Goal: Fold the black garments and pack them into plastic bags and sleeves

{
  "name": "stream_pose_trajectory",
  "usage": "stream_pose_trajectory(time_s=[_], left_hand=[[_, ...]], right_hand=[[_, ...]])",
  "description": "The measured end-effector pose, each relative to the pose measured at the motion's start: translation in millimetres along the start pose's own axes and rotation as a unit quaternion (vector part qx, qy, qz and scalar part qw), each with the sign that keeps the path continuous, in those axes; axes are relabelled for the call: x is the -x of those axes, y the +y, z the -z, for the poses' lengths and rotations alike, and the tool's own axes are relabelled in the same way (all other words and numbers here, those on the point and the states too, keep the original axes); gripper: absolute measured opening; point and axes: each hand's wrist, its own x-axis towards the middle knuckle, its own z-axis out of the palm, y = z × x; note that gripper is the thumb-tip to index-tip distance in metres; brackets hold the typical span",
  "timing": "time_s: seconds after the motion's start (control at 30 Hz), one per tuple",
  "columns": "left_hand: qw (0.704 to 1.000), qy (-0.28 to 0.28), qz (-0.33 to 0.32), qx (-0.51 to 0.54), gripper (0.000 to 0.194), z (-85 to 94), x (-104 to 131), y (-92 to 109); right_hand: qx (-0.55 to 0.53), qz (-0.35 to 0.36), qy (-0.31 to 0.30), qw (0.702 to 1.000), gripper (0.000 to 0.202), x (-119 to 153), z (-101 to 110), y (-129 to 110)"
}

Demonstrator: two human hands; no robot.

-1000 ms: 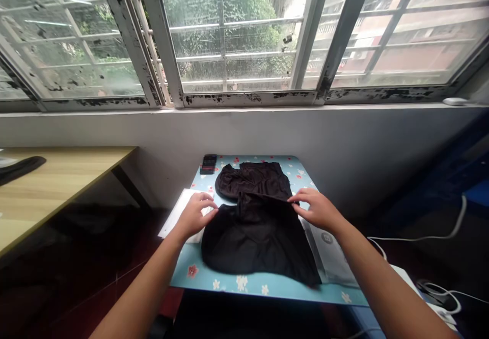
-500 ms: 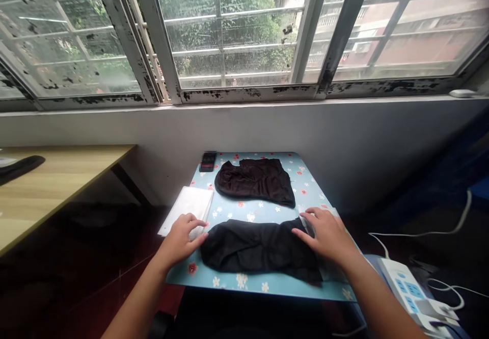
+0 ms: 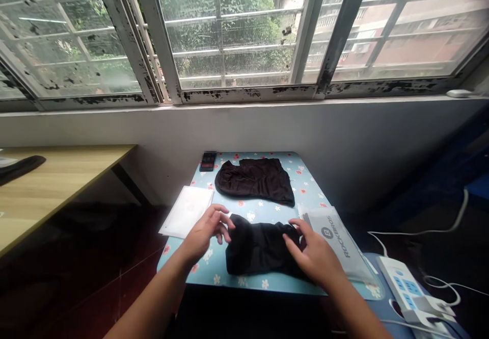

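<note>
A black cloth piece lies near the front edge of the blue flowered table, its left end folded inward. Beside that left end is my left hand, fingers curled but apart, with nothing held. My right hand rests over the cloth's right end, thumb and fingers spread. Farther back lies a second dark cloth piece. A white packet sits at the table's left edge, and a translucent printed bag lies to the right of my right hand.
A small dark pixelated item lies at the table's back left corner. On the right, a white power strip with cables stands beside the table. A wooden desk is at the left, and a wall with windows is behind.
The front cloth's left end has come inward, making it shorter. My left hand has moved right, and my right hand slightly left, uncovering the printed bag.
</note>
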Motion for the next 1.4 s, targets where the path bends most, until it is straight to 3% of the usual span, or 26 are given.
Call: stream_pose_trajectory(time_s=[0.1,0.2,0.3,0.4,0.47,0.53,0.67,0.77,0.87,0.97,1.03,1.1,1.2,1.3,1.4], left_hand=[[0.98,0.053,-0.084,-0.174,0.035,-18.9,0,-5],[0.922,0.006,-0.144,-0.359,0.035,-25.4,3,-22],[0.874,-0.067,-0.113,-0.468,0.046,-28.7,4,-44],[0.855,-0.093,-0.061,-0.506,0.049,-35.0,5,-62],[0.86,-0.089,-0.049,-0.499,0.052,-39.2,5,-68],[0.884,-0.071,-0.046,-0.46,0.054,-40.6,3,-70],[0.93,0.042,-0.08,-0.355,0.05,-26.4,-11,-58],[0.933,0.158,-0.133,-0.296,0.05,-2.3,-27,-37],[0.921,0.2,-0.139,-0.303,0.043,17.5,-35,-16],[0.916,0.105,-0.105,-0.373,0.036,19.7,-36,-10],[0.904,0.028,-0.09,-0.417,0.032,13.4,-36,-15],[0.885,-0.013,-0.066,-0.46,0.026,6.7,-37,-22],[0.867,-0.008,-0.01,-0.498,0.024,3.2,-33,-30],[0.885,-0.003,0.016,-0.465,0.028,4.8,-17,-33],[0.905,-0.017,0.024,-0.424,0.047,1.9,10,-35]], right_hand=[[-0.025,-0.014,-0.011,1.0,0.055,12,-8,3],[0.008,-0.034,-0.033,0.999,0.04,21,-10,8],[0.015,-0.053,-0.029,0.998,0.03,28,-8,7],[-0.014,-0.076,-0.007,0.997,0.027,26,-2,0],[-0.058,-0.078,0.0,0.995,0.024,19,2,-9],[-0.109,-0.074,-0.006,0.991,0.022,12,2,-26],[-0.22,-0.053,-0.067,0.972,0.026,12,-17,-88],[-0.242,0.078,-0.13,0.959,0.045,32,-42,-138],[-0.179,0.218,-0.192,0.94,0.028,55,-65,-163],[-0.083,0.243,-0.175,0.951,0.019,60,-77,-164],[-0.026,0.2,-0.134,0.97,0.021,54,-81,-159],[0.026,0.152,-0.117,0.981,0.024,47,-83,-154],[0.098,0.105,-0.14,0.98,0.028,40,-80,-145],[0.128,0.081,-0.153,0.977,0.028,37,-68,-127],[0.123,0.095,-0.142,0.978,0.017,34,-51,-100]])
